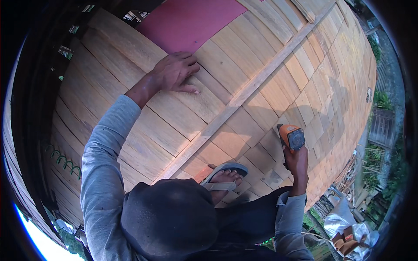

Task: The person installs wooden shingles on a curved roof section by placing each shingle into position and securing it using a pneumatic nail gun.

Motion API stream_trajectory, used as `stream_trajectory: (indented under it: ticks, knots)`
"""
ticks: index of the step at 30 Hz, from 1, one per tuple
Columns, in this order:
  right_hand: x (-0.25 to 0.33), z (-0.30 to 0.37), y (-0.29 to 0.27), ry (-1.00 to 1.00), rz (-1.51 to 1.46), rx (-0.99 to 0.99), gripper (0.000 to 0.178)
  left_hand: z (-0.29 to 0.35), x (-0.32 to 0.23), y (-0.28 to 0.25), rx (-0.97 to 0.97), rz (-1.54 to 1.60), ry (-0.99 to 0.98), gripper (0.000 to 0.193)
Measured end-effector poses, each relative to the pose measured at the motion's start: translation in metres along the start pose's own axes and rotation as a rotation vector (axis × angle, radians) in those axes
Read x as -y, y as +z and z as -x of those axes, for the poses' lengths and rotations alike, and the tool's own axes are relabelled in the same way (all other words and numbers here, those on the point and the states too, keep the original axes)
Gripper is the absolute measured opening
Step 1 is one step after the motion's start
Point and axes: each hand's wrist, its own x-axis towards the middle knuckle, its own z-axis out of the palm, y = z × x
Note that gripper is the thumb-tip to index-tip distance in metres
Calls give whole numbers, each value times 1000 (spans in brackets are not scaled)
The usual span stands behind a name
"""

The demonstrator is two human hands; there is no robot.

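Note:
My left hand (176,71) rests on the pale wooden shingles, fingers bent over the upper edge of one shingle (204,101) and thumb stretched out beside them. A pink-red sheet (187,26) lies just beyond those fingers. On the right, my right hand (296,163) is wrapped round the handle of an orange nail gun (289,132) with a dark square end cap. The gun is over the laid shingles, its narrow dark nose pointing up and left; whether it touches them I cannot tell.
A long wooden batten (235,101) runs diagonally across the sloping shingled roof. My sandalled foot (227,179) is beside a reddish wood block (203,173) below it. A green coiled hose (64,162) hangs at the left. Plants and plastic bags (344,219) lie beyond the roof's right edge.

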Motion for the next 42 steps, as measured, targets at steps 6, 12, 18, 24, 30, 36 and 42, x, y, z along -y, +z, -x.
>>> stream_trajectory:
  ticks: [6, 12, 18, 24, 30, 36, 42]
  knots:
    - [15, -3, 2, -4, 12, 6, 30, 6, 6, 0, 43, 2, 98, 59]
    - [16, 0, 0, 57, -46, -3, 28, 0, 7, 2, 79, 3, 74, 60]
    - [1, -1, -2, -15, 5, -15, 31, 1, 0, -2, 98, -12, 41, 58]
    - [23, -9, -2, -173, 47, -133, 31, 7, -5, 9, -21, -220, -125, 56]
    - [95, -22, -9, -454, -173, -53, 22, 6, 0, 17, -361, 256, -379, 46]
    - [188, -44, 5, -756, -37, 50, 22, 15, 40, -5, -630, 427, -494, 48]
    - [276, -68, 22, -815, -113, 257, 25, 44, 112, -29, -365, -529, -627, 72]
